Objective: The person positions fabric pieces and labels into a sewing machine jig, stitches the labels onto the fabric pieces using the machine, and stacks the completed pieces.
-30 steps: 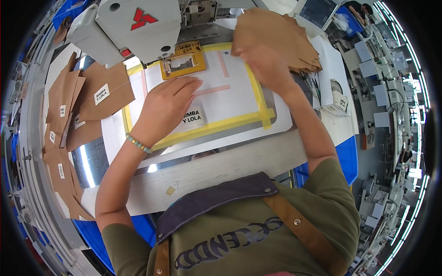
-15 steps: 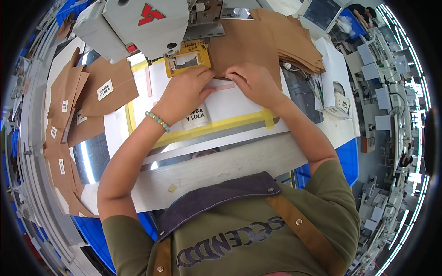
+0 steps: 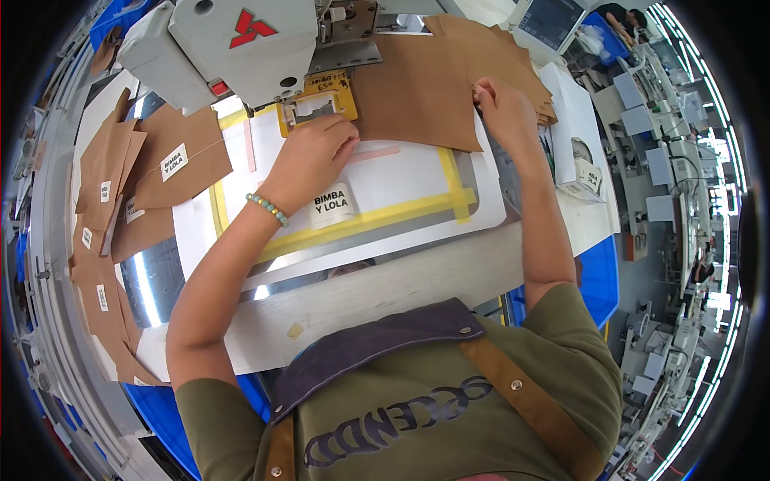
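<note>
A brown leather-like panel [image 3: 417,92] lies flat beside the yellow frame [image 3: 317,111] under a white sewing machine head [image 3: 241,48]. My left hand [image 3: 311,156] is closed at the panel's near left corner, right by the frame. At the panel's right edge my right hand [image 3: 508,116] pinches with its thumb and fingers. Below my left hand, a white label [image 3: 334,205] with black lettering rests on the white board [image 3: 409,180], which is edged with yellow tape. A pink strip [image 3: 375,154] shows just under the panel's near edge.
Brown panels with white labels [image 3: 173,161] are spread at the left. More brown panels [image 3: 513,72] are stacked at the right, near a roll of labels in a box [image 3: 584,178]. A screen [image 3: 550,26] stands behind. Blue bins [image 3: 597,280] sit below the table edge.
My right hand has moved right and away, from the panel's near edge to its right edge. The left hand stays by the yellow frame. The panel's near edge now shows.
</note>
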A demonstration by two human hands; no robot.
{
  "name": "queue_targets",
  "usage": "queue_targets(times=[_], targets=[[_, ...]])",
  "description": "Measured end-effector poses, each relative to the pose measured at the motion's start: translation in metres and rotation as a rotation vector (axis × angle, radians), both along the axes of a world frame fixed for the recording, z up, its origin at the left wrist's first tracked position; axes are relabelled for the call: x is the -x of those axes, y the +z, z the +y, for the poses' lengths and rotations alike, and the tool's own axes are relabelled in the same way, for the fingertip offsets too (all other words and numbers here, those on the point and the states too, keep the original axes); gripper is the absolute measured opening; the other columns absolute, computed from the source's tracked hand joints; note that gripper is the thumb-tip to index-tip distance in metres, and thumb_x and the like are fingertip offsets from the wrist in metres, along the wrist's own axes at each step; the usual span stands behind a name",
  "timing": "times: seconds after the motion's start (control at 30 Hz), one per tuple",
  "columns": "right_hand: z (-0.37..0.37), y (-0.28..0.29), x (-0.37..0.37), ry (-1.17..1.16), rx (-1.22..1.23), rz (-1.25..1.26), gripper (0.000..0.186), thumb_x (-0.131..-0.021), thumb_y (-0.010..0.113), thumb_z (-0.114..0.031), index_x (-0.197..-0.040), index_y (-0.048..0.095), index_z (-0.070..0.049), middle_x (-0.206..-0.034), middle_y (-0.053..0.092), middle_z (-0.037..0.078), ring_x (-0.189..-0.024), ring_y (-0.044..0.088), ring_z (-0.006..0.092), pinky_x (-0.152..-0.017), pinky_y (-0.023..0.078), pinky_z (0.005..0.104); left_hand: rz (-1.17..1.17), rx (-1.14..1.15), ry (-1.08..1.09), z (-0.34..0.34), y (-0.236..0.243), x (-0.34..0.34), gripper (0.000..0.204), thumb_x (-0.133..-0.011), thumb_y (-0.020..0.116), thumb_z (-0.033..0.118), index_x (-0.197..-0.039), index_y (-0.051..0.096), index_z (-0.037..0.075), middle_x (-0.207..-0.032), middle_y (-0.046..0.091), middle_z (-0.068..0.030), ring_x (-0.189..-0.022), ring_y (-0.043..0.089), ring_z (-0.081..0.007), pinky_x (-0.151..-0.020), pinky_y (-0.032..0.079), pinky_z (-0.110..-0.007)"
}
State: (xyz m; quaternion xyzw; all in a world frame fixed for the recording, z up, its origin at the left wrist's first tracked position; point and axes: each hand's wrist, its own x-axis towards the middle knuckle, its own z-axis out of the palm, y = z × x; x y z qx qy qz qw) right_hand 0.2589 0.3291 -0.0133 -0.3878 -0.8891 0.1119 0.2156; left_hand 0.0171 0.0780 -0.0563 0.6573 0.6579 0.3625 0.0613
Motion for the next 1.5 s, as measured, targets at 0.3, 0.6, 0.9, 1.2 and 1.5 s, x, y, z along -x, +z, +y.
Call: queue_targets(times=[0.3, 0.6, 0.9, 1.2, 1.5], targets=[[0.013, -0.032, 0.001, 0.076, 0.437, 0.363, 0.021, -0.105, 0.066, -0.010, -0.122, 0.076, -0.001, -0.096, 0.081, 0.007, -0.083, 0.074, 0.0139, -0.072, 0.056, 0.0322, 0.239, -0.060, -0.083, 0.006, -0.001, 0.002, 0.008, -0.097, 0.075, 0.005, -0.102, 0.072, 0.000, -0.102, 0.073, -0.0134, -0.091, 0.072, -0.0346, -0.082, 0.059, -0.042], [0.020, -0.026, 0.013, 0.066, 0.749, 0.605, 0.021, -0.108, 0.069, -0.012, -0.124, 0.075, -0.001, -0.104, 0.080, 0.001, -0.087, 0.071, 0.0061, -0.074, 0.056, 0.0219, 0.001, -0.044, -0.069, 0.000, -0.001, 0.007, 0.006, -0.097, 0.074, 0.002, -0.102, 0.073, -0.001, -0.100, 0.073, -0.0137, -0.087, 0.072, -0.0351, -0.078, 0.059, -0.042], [0.045, -0.017, 0.025, 0.071, 0.556, 0.502, 0.019, -0.099, 0.074, -0.011, -0.114, 0.078, -0.001, -0.089, 0.078, 0.000, -0.078, 0.070, 0.0061, -0.065, 0.058, 0.0248, 0.136, -0.114, -0.120, -0.004, -0.003, 0.010, 0.009, -0.095, 0.076, 0.005, -0.102, 0.077, 0.000, -0.099, 0.073, -0.0136, -0.093, 0.073, -0.0334, -0.083, 0.061, -0.042], [0.113, 0.027, -0.012, -0.031, -0.227, 0.286, 0.019, -0.097, 0.067, -0.015, -0.109, 0.082, -0.014, -0.091, 0.081, 0.013, -0.090, 0.079, 0.0317, -0.086, 0.060, 0.0431, 0.560, -0.139, -0.170, -0.013, 0.004, 0.018, 0.024, -0.088, 0.071, 0.004, -0.112, 0.072, 0.000, -0.111, 0.071, -0.0113, -0.107, 0.072, -0.0287, -0.090, 0.063, -0.039], [0.086, 0.008, -0.048, -0.118, -0.695, 0.069, 0.033, -0.099, 0.073, -0.019, -0.129, 0.078, -0.008, -0.135, 0.075, 0.015, -0.129, 0.067, 0.0353, -0.110, 0.052, 0.0435, 0.723, -0.005, -0.046, -0.064, 0.006, 0.033, 0.027, -0.085, 0.071, 0.002, -0.112, 0.071, 0.000, -0.110, 0.068, -0.0089, -0.104, 0.069, -0.0252, -0.088, 0.062, -0.036]])
